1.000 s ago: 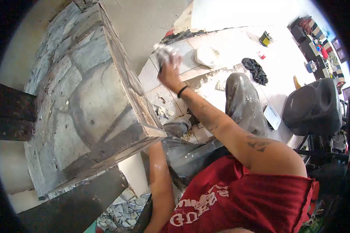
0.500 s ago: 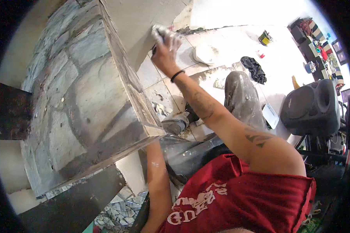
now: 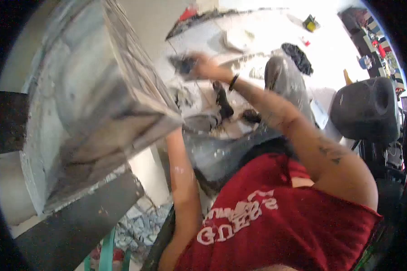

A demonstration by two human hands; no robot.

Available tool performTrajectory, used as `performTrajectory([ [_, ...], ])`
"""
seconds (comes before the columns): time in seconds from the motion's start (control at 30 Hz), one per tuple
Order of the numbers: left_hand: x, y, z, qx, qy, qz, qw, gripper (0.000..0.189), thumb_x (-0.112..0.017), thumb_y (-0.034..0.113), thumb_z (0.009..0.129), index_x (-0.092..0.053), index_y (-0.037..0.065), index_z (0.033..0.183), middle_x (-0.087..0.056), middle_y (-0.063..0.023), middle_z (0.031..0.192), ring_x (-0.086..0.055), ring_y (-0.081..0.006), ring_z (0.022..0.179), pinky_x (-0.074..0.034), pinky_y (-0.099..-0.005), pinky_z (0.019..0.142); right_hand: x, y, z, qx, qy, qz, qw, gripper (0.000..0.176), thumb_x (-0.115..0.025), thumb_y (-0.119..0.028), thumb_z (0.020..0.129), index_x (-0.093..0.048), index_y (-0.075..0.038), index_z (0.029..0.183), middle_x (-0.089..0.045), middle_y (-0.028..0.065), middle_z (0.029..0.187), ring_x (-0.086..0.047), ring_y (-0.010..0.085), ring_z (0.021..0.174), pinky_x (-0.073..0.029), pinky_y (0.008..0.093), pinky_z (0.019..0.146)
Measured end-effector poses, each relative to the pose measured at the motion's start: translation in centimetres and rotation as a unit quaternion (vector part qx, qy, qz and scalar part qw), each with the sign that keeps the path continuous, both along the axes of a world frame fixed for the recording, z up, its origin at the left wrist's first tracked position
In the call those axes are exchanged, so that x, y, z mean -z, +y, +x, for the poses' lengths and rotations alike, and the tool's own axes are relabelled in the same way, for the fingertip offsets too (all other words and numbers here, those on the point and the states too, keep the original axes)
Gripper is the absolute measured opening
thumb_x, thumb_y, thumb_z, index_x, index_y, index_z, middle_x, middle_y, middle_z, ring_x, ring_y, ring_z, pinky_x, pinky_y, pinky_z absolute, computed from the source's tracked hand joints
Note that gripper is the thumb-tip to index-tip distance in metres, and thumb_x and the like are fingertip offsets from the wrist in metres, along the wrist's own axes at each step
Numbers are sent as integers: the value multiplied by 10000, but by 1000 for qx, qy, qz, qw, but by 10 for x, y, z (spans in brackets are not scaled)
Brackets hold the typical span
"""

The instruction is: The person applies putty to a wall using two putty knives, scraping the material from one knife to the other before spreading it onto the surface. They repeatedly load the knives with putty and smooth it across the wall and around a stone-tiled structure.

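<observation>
Black wristband [image 3: 234,82], right arm [image 3: 276,108] outstretched

Cloth [image 3: 298,58] on floor [image 3: 203,40], speaker [image 3: 364,110] right of cloth

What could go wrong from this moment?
The right hand, with a blurred dark item at its fingers, might knock the white container nearby. The left hand, hidden behind the stone-clad ledge, might scrape its edge. The crumpled black cloth on the floor could catch a foot.

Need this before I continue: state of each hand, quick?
Left hand: out of sight behind the stone-faced block; can't be told.
Right hand: blurred, dark object at its fingers; grip unclear.
</observation>
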State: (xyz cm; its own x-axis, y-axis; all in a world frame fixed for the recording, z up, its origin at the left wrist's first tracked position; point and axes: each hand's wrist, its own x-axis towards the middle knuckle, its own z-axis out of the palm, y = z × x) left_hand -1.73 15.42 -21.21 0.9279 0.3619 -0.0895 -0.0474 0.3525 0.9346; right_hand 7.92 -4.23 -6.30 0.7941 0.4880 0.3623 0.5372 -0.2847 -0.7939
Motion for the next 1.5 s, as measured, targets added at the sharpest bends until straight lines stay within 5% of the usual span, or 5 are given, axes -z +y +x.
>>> performTrajectory([
  [0.63,-85,-3,10,12,102,-292,951,332,-599,174,756,-562,45,1059,-614,-63,1002,-582,-223,933,-468,-362,830,21,-95,-50,133,165,-73,975,459,-522,29,716,-469,25,1172,-600,145,1028,-512,253,1063,-432,373,888],
  [0.83,-115,-43,-1,8,24,-215,976,370,-578,20,760,-545,11,1129,-596,-85,1058,-586,-241,937,-472,-390,820,-24,-108,-45,64,-301,-178,935,234,-613,23,741,-658,-46,960,-631,90,989,-533,182,1019,-438,319,870],
  [1.23,-95,-12,14,79,22,-295,952,298,-553,166,793,-569,32,1059,-612,-86,993,-594,-225,888,-478,-358,800,23,-66,-57,-16,155,28,987,491,-458,80,708,-492,4,1192,-532,188,1166,-467,276,1130,-366,360,967],
  [1.33,-31,-10,8,-28,-84,177,980,306,-563,160,804,-553,28,1079,-616,-91,993,-597,-237,886,-485,-368,797,-32,-78,-8,197,86,60,975,451,-509,14,731,-486,17,1182,-556,160,1126,-506,263,1049,-386,341,934],
  [1.5,-45,-43,-31,-5,71,-344,936,303,-615,120,782,-553,6,1056,-625,-93,970,-607,-250,856,-494,-387,775,-104,-93,97,172,-68,473,861,577,-489,35,780,-284,45,1319,-500,139,1144,-508,188,981,-422,286,866],
])
